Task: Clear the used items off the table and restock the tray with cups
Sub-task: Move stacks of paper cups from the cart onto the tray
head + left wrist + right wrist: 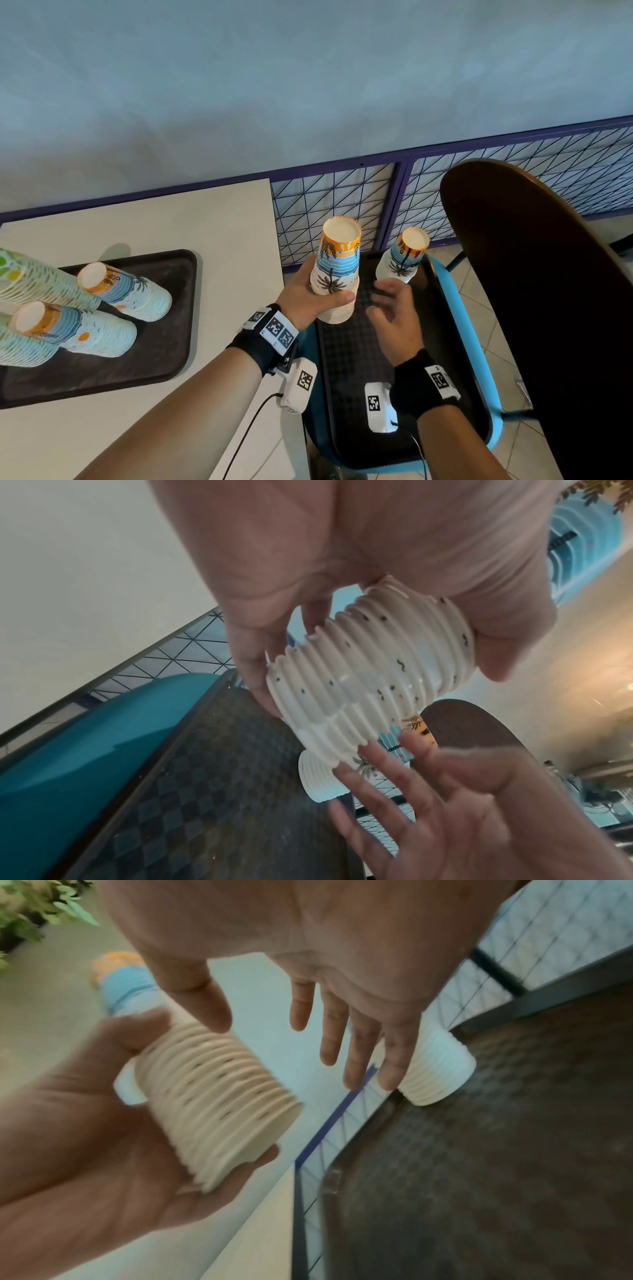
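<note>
My left hand (pixel 308 294) grips a stack of upside-down paper cups (pixel 337 270) with a palm-tree print, held above the left edge of a dark tray (pixel 346 370) that lies on a blue chair. In the left wrist view the stack's ribbed rims (pixel 369 677) sit between my thumb and fingers. A second cup stack (pixel 404 257) stands upside down at the tray's far end. My right hand (pixel 390 308) hovers open over the tray, just right of the held stack, fingers spread (pixel 342 1031), holding nothing.
On the white table (pixel 222 219) at left lies another dark tray (pixel 171 335) with several cup stacks (pixel 126 291) lying on their sides. A dark brown chair back (pixel 534 291) rises at right. A purple wire-mesh fence (pixel 342 198) runs behind.
</note>
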`<action>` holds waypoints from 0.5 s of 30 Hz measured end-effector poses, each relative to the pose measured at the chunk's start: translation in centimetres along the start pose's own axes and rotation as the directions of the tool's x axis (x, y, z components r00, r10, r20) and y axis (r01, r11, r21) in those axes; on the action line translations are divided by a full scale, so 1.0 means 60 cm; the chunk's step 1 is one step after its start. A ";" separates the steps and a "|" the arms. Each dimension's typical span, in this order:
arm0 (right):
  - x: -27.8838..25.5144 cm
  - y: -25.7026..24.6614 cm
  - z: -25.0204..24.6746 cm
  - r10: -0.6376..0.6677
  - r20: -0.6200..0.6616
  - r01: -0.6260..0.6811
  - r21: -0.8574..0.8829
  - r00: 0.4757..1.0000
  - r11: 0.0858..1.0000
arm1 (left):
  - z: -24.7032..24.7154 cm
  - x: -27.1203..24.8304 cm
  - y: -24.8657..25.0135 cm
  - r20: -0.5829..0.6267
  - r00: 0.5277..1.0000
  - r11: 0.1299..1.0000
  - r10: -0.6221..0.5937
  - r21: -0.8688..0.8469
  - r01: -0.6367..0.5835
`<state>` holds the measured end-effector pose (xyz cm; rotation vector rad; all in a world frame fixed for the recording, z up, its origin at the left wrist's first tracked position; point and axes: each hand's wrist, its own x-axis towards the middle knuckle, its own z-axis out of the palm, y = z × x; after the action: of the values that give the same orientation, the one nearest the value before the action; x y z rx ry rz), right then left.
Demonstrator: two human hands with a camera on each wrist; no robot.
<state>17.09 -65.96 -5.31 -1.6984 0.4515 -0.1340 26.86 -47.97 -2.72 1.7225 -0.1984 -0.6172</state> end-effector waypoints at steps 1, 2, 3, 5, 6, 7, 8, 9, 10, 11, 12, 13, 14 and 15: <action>0.009 0.007 -0.011 0.042 -0.089 -0.043 -0.011 0.995 0.999 | -0.002 -0.002 0.000 -0.003 1.000 1.000 -0.005 -0.004 0.005; 0.021 0.012 -0.021 0.082 -0.176 -0.085 -0.012 0.981 0.996 | -0.004 -0.003 0.000 -0.004 1.000 1.000 -0.008 -0.004 0.008; 0.035 0.017 -0.030 0.115 -0.249 -0.119 0.000 0.962 0.993 | -0.006 -0.004 0.000 -0.005 1.000 1.000 -0.009 0.000 0.009; 0.066 0.023 -0.045 0.181 -0.325 -0.182 0.029 0.928 0.983 | -0.007 -0.009 0.005 -0.008 1.000 1.000 -0.007 0.005 0.007; 0.082 0.025 -0.050 0.208 -0.334 -0.212 0.024 0.919 0.977 | -0.007 -0.011 0.007 -0.008 1.000 1.000 -0.007 0.003 0.007; 0.100 0.029 -0.054 0.223 -0.332 -0.231 0.015 0.917 0.973 | -0.007 -0.012 0.008 -0.008 1.000 1.000 -0.006 0.000 0.006; 0.116 0.029 -0.056 0.228 -0.319 -0.237 0.011 0.920 0.971 | -0.007 -0.014 0.009 -0.010 1.000 1.000 -0.005 0.001 0.005; 0.132 0.033 -0.056 0.225 -0.303 -0.235 0.002 0.926 0.972 | -0.008 -0.015 0.010 -0.011 1.000 1.000 -0.004 0.002 0.004; 0.145 0.035 -0.054 0.213 -0.286 -0.225 -0.009 0.934 0.974 | -0.008 -0.017 0.010 -0.014 1.000 1.000 -0.006 0.006 0.006; 0.156 0.037 -0.052 0.199 -0.272 -0.216 -0.033 0.942 0.976 | -0.008 -0.019 0.012 -0.015 1.000 1.000 -0.008 0.011 0.008; 0.167 0.040 -0.049 0.176 -0.261 -0.197 -0.058 0.949 0.979 | -0.008 -0.020 0.012 -0.019 1.000 1.000 -0.011 0.016 0.011; 0.175 0.043 -0.046 0.165 -0.255 -0.193 -0.088 0.953 0.977 | -0.008 -0.021 0.012 -0.022 1.000 1.000 -0.013 0.018 0.013; 0.181 0.044 -0.044 0.160 -0.252 -0.194 -0.115 0.954 0.974 | -0.008 -0.022 0.013 -0.023 1.000 1.000 -0.006 0.020 0.007; 0.186 0.045 -0.042 0.167 -0.253 -0.206 -0.137 0.953 0.969 | -0.009 -0.022 0.011 -0.023 1.000 1.000 -0.001 0.025 0.002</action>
<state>25.86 -72.68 -9.34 -1.7959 0.8214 -0.1687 26.13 -47.05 -1.63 1.7529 -0.1894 -0.5976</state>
